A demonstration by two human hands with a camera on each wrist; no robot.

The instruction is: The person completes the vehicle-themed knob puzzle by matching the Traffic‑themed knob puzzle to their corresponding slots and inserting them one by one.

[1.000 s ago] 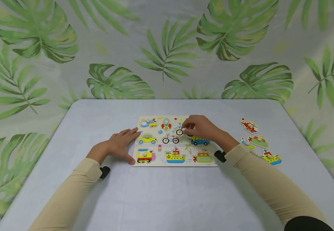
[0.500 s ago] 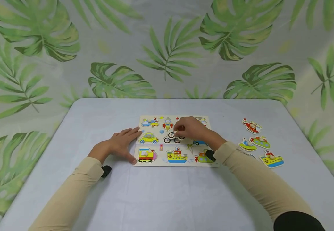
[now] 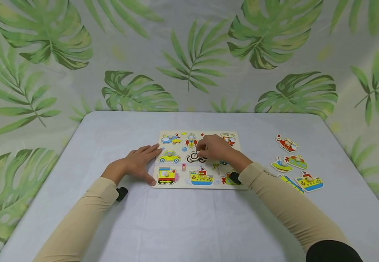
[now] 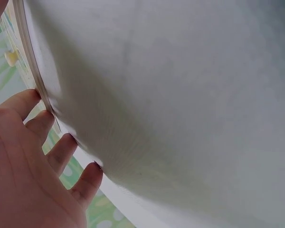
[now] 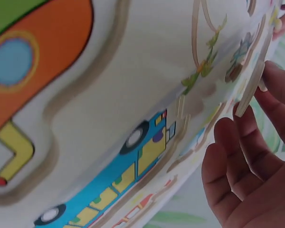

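A wooden puzzle board with vehicle pictures lies flat on the table. My left hand rests at its left edge, fingers spread, with the fingertips along the edge in the left wrist view. My right hand pinches a bicycle puzzle piece over the printed bicycle in the middle row, and the fingers hide its right part. From the right wrist, the piece shows edge-on, tilted above the board between thumb and fingers. Knobbed plane, rocket, car and train pieces sit in the board.
Right of the board lie loose pieces: a helicopter, a submarine, a flying saucer, a boat and a bus partly behind the right sleeve. A leaf-patterned cloth hangs behind the table.
My right hand has moved left and slightly toward me with the bicycle piece, lowering it onto the printed bicycle. The left hand stays at the board's edge. More of the loose bus shows.
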